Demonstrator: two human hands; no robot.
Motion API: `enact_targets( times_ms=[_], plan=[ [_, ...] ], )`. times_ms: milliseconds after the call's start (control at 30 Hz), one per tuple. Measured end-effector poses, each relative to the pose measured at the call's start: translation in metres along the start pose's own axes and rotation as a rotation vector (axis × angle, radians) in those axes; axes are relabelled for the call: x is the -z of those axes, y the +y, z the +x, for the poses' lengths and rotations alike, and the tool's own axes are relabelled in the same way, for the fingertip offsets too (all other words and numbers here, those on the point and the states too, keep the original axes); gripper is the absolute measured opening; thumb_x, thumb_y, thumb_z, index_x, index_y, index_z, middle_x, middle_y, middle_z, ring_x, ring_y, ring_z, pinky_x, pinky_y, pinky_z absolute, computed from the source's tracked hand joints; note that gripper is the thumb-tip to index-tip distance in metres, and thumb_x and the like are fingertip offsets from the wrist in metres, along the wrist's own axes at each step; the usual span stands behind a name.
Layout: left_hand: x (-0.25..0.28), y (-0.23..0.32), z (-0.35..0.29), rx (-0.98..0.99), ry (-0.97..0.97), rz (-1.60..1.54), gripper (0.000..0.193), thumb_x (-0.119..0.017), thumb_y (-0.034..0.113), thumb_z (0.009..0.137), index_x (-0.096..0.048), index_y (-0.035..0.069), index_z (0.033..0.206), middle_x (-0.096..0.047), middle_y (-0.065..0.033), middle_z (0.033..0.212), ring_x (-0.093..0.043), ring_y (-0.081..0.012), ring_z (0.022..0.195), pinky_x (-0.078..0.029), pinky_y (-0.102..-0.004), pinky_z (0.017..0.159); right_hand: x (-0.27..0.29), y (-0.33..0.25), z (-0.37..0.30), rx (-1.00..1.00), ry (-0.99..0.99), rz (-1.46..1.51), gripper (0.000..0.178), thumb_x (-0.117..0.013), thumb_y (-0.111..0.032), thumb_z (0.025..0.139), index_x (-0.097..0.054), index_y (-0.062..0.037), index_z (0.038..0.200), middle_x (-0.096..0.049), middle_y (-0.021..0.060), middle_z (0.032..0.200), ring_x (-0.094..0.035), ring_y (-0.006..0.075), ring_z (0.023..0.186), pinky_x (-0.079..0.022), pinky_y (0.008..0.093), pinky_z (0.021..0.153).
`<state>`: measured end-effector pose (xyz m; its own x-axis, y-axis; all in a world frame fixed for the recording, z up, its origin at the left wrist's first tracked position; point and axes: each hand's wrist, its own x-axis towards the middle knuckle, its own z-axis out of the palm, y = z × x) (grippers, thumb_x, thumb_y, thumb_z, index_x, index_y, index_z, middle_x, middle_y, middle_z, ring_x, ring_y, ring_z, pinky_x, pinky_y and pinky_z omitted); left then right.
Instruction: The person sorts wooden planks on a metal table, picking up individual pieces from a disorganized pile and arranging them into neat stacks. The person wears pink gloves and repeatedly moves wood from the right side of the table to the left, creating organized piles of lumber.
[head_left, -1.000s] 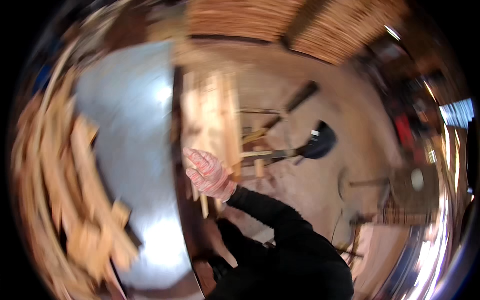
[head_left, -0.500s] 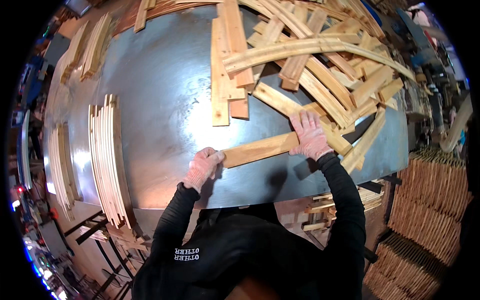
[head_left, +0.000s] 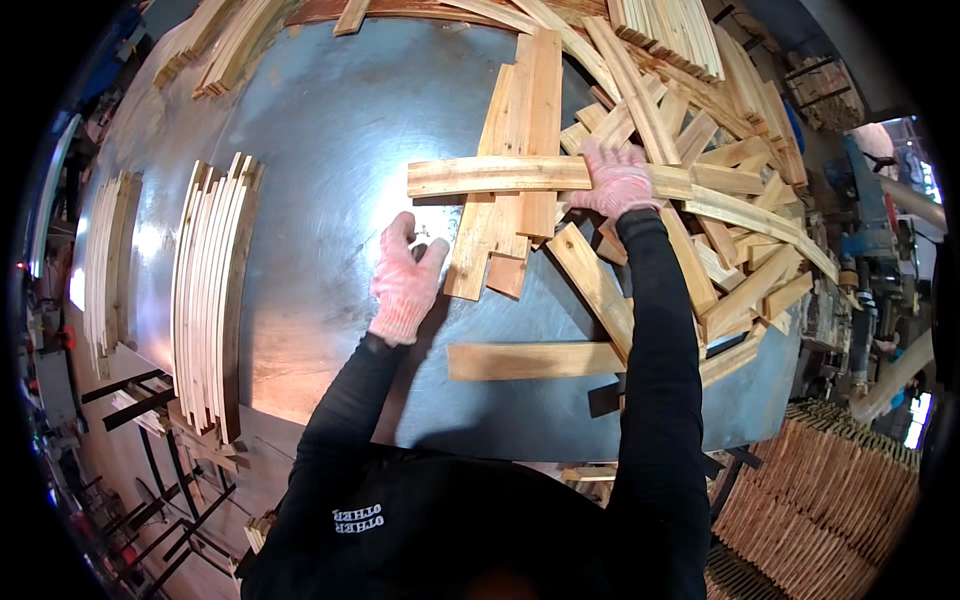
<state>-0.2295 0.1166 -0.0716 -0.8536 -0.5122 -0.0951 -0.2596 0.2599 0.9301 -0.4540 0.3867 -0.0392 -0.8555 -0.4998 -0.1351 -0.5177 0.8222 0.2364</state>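
Note:
My right hand (head_left: 618, 182), in a pale pinkish glove, is closed across a long, slightly curved wooden board (head_left: 490, 176). This board lies crosswise over several upright-lying planks (head_left: 520, 130), its left end sticking out past them. My left hand (head_left: 405, 283), gloved alike, is held over the metal table with thumb and fingers apart and nothing in it. Nearer to me, a flat wooden board (head_left: 535, 360) rests on the table, its right end by my right forearm. My right palm hides part of the curved board.
A jumbled heap of wooden pieces (head_left: 740, 185) covers the right of the metal table (head_left: 330, 110). Neat rows of slats (head_left: 208, 300) stand along the left. More slats (head_left: 668, 35) line the far edge. Tall stacks of wood (head_left: 815, 500) stand off the table at lower right.
Both hands have let go of the flat board, which now lies on the table. My right hand has reached forward to the curved board; my left has moved forward and opened. The view has shifted.

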Motion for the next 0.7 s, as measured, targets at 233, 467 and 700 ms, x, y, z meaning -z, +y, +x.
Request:
enact_targets(
  times_ms=[233,467,700],
  plan=[
    [0.048,0.04,-0.001,-0.689,-0.09,0.888,0.097,-0.078,0.054,0.075,-0.041,0.003,0.148,-0.047,-0.0257,0.145,-0.041,-0.0433,0.139,-0.021,-0.0583,0.12,0.034,-0.084,-0.021,0.325,-0.259,0.096,0.035,-0.07,-0.033,0.08,-0.065,-0.0075,0.103,-0.071,0.0126,0.09,-0.069,0.0315,0.092,-0.054,0.0442,0.082],
    [0.05,-0.043,-0.013,0.076,-0.314,0.308,0.049,-0.064,0.023,0.089,-0.055,0.005,0.134,-0.072,-0.0161,0.102,-0.07,-0.0333,0.096,-0.056,-0.0446,0.086,0.049,-0.113,0.019,-0.052,0.46,0.549,0.107,-0.078,-0.059,0.07,-0.034,0.0002,0.149,-0.044,0.028,0.145,-0.042,0.0421,0.136,-0.028,0.0511,0.118],
    [0.098,-0.052,-0.006,0.511,-0.444,-0.887,0.029,-0.066,0.01,0.09,-0.059,-0.007,0.112,-0.069,-0.0166,0.095,-0.069,-0.0262,0.082,-0.06,-0.04,0.079,-0.003,-0.171,0.027,-0.569,0.107,0.573,0.115,-0.085,-0.04,0.066,-0.02,-0.0039,0.154,-0.042,0.0307,0.139,-0.054,0.0452,0.122,-0.05,0.0459,0.099]
  ],
)
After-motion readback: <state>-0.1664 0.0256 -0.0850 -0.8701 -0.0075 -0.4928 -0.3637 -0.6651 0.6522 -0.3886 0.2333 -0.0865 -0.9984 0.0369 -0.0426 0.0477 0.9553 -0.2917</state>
